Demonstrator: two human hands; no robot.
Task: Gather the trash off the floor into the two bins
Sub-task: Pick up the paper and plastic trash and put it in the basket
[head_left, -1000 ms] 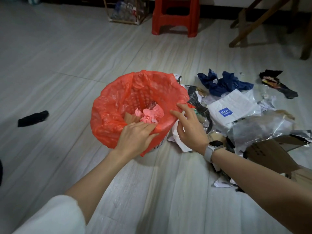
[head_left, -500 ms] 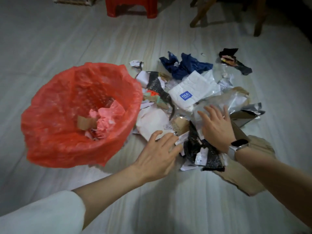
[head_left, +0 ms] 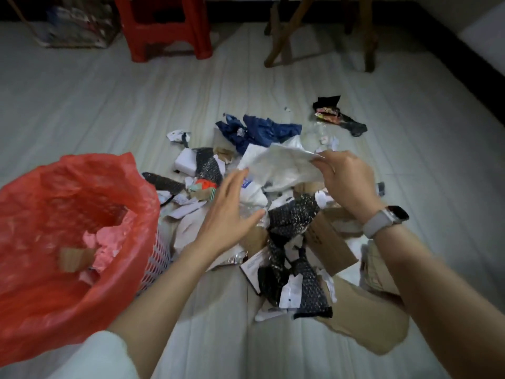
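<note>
A bin with a red plastic liner (head_left: 41,203) stands at the left, holding pink paper and a cardboard scrap. A heap of trash lies on the floor to its right: black bubble mailers (head_left: 292,220), cardboard pieces (head_left: 328,242), white slips. My right hand (head_left: 347,181) grips one edge of a white plastic mailer bag (head_left: 281,165) and holds it up above the heap. Fingers spread, my left hand (head_left: 232,214) hovers beside the bag's lower left, holding nothing.
Blue crumpled plastic (head_left: 257,129) and a black wrapper (head_left: 338,116) lie farther back. A red stool (head_left: 161,26) and wooden furniture legs (head_left: 287,34) stand along the far wall. A wire basket (head_left: 73,26) sits at the far left.
My right hand has taken hold of the white mailer bag and lifted it off the heap. My left hand moved from the floor up toward the bag.
</note>
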